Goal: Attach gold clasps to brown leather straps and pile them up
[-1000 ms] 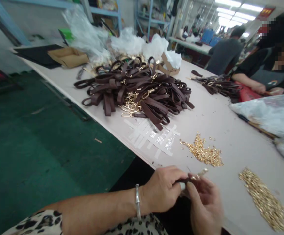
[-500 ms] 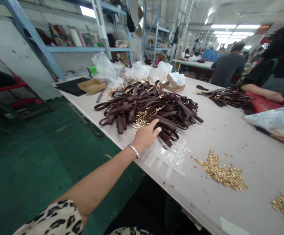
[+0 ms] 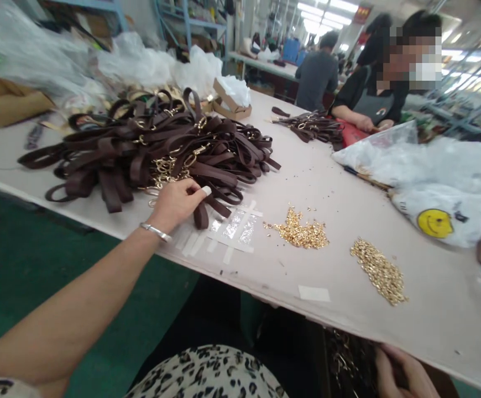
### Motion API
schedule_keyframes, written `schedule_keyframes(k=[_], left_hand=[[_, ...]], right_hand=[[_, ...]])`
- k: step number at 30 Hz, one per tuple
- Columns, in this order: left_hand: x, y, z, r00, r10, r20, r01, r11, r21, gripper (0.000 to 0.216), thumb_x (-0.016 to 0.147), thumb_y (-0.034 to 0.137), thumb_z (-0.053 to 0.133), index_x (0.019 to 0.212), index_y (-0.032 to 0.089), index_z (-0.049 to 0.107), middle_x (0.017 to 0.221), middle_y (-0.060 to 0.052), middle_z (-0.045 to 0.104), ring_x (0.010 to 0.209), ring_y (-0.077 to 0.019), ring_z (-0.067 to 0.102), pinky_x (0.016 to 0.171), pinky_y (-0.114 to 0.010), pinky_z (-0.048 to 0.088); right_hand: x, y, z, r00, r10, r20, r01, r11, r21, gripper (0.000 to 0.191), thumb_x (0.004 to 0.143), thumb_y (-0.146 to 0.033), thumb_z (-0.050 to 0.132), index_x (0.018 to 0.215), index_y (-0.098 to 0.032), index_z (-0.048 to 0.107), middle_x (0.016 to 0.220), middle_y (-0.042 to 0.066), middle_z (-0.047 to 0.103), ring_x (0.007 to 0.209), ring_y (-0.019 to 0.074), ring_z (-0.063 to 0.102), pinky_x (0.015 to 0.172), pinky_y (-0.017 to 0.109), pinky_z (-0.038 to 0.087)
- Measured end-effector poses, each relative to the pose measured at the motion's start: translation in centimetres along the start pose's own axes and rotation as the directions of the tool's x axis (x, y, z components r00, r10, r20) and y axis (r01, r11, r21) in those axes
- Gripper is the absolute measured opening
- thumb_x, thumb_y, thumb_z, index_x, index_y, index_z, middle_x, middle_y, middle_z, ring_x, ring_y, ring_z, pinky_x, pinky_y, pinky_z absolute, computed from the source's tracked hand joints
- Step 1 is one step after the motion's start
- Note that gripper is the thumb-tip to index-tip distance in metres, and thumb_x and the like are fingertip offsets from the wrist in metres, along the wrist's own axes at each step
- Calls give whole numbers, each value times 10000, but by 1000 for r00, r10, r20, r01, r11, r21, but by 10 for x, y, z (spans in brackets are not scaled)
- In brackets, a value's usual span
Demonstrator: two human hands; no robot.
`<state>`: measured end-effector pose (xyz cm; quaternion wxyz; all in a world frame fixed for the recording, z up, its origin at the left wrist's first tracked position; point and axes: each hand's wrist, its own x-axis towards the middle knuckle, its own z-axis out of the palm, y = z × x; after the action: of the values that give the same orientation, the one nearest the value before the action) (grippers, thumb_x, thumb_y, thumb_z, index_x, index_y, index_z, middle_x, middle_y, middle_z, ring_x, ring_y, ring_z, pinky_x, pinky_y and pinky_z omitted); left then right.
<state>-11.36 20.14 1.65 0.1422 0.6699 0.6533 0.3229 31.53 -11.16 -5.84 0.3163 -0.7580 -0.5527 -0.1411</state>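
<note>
Strap now pinched by left hand.

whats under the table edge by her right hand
Below the table edge, the right hand touches dark straps with gold-coloured chain or hardware. The tabletop covers whatever lies further in, and the grip itself cannot be made out. Leopard-print fabric shows at the lap.

Bare table between strap pile and bags — rivet heaps intrude.
</note>
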Motion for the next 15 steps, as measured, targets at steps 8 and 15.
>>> schedule_keyframes(k=[8,15], left_hand=[[-74,24,10,940,-106,325,299,715,-632,443,734,242,730,1110,197,501,831,20,674,709,-159,678,673,-269,526],[-115,51,8,794,-73,604,585,362,-726,566,732,217,759,1256,160,554,960,-42,698,698,-124,669,607,-233,484]], right_hand=[[58,-124,8,943,-331,44,316,926,207,88,918,-297,608,963,-265,677,794,-8,714,644,156,665,659,281,528],[112,-168,98,805,-562,188,499,814,298,234,964,-168,461,1098,-206,648,1051,65,728,963,213,653,863,362,535]])
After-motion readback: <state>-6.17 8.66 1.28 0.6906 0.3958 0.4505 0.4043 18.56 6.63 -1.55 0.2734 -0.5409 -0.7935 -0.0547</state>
